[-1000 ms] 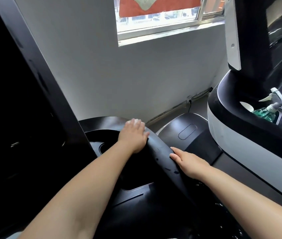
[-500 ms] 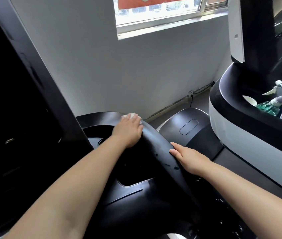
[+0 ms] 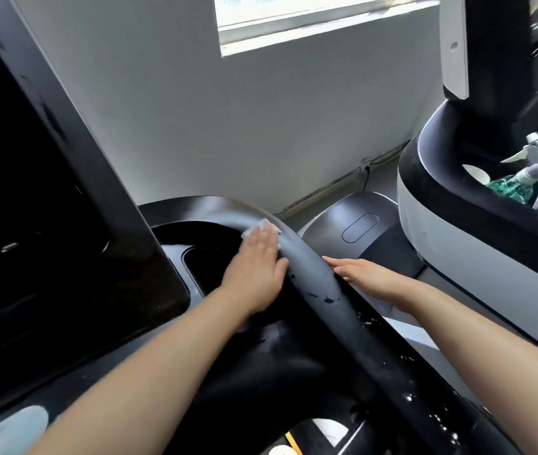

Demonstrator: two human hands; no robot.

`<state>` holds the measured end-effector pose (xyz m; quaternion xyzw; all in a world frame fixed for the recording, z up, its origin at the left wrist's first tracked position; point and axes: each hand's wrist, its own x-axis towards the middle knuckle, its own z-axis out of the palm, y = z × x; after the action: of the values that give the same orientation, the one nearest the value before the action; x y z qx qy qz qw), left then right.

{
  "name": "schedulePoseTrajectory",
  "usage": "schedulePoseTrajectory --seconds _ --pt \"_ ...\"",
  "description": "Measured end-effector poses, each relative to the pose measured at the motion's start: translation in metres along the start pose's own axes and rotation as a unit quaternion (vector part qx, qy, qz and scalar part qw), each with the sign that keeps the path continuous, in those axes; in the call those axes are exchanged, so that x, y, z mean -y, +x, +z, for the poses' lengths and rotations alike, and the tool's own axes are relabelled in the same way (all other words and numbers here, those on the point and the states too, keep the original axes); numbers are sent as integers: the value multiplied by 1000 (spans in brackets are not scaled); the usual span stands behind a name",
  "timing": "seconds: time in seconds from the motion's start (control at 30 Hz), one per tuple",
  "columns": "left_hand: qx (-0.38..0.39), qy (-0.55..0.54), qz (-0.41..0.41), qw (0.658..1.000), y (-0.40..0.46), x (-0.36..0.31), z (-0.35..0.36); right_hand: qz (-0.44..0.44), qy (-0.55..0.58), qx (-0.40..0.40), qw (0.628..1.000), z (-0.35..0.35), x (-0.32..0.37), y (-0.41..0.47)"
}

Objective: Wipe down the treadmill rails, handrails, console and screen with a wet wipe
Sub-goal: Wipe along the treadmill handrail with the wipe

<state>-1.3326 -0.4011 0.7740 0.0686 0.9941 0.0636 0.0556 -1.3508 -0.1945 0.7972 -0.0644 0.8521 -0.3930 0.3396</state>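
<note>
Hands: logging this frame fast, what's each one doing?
Left hand: open, flat fingers pressing the wet wipe onto the handrail.
Right hand: open, resting on the handrail, holding nothing.

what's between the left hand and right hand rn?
The black handrail runs between them in the head view. The left hand presses a wet wipe on its inner side; the right hand rests flat on its outer side.

A gym or exercise room: two treadmills stand side by side, the near treadmill (image 3: pixel 326 290) with its dark screen (image 3: pixel 47 208), a second treadmill (image 3: pixel 458 244) holding a spray bottle (image 3: pixel 530 172) (cleaning supplies, evidently), under a window (image 3: pixel 310 21).
</note>
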Motion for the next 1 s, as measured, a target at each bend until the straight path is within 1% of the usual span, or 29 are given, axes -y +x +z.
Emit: schedulePoseTrajectory --seconds 0.03,0.1,0.13,0.17,0.23,0.27,0.3,0.33,0.37,0.4,0.43,0.5,0.57,0.63,0.67,0.7,0.73,0.8,0.87,0.9,0.93,0.97,1.0 --pt "-14 -23 9 1000 -15 -21 9 1 17 9 1000 -1 2 -2" --pt "-46 -22 55 997 -44 -57 22 14 37 12 999 -3 5 -8" --pt "-49 -12 81 995 -58 -74 25 18 39 10 999 -4 6 -9" --pt "-26 -8 105 994 -72 -85 26 20 37 10 999 -5 5 -9" --pt "1 -13 159 987 -89 -89 30 28 31 9 999 -5 4 -8" --pt "-13 -9 182 983 -89 -83 32 30 31 8 999 -4 4 -8" --pt "-4 6 193 981 -83 -73 30 33 35 7 999 -4 3 -8" --pt "-13 33 194 980 -74 -61 26 34 40 9 999 -3 2 -8" --pt "-35 52 176 982 -62 -49 20 34 46 9 998 -2 2 -9" --pt "-56 49 139 988 -48 -37 12 31 46 8 998 -1 2 -8" --pt "-46 27 97 994 -35 -25 8 27 43 7 999 -2 1 -7" --pt "5 -55 31 998 -23 -19 4 28 23 9 999 -1 -1 -4" --pt "-1 -100 -12 995 -27 -35 9 27 21 11 999 -1 -1 -4" --pt "-69 -92 5 993 -54 -67 25 25 30 11 999 -1 -2 -4" --pt "-72 -74 43 994 -69 -83 35 27 36 8 999 0 -1 -5" --pt "-58 -53 79 994 -84 -97 42 29 44 4 999 0 0 -5" --pt "-29 -55 89 994 -97 -106 43 28 52 4 998 0 -1 -6" --pt "-8 -61 92 994 -104 -104 45 26 60 5 998 0 -1 -6" --pt "8 -51 97 994 -91 -89 27 24 59 -2 998 0 0 -7" --pt "-7 -63 97 993 -78 -79 21 25 57 -3 998 -1 1 -8" --pt "-43 -63 85 993 -63 -68 20 24 54 -3 998 -1 2 -8" --pt "-48 -63 66 995 -49 -57 18 24 49 -2 999 -1 3 -9" --pt "-30 -57 42 997 -33 -49 17 24 47 -1 999 -1 4 -9"
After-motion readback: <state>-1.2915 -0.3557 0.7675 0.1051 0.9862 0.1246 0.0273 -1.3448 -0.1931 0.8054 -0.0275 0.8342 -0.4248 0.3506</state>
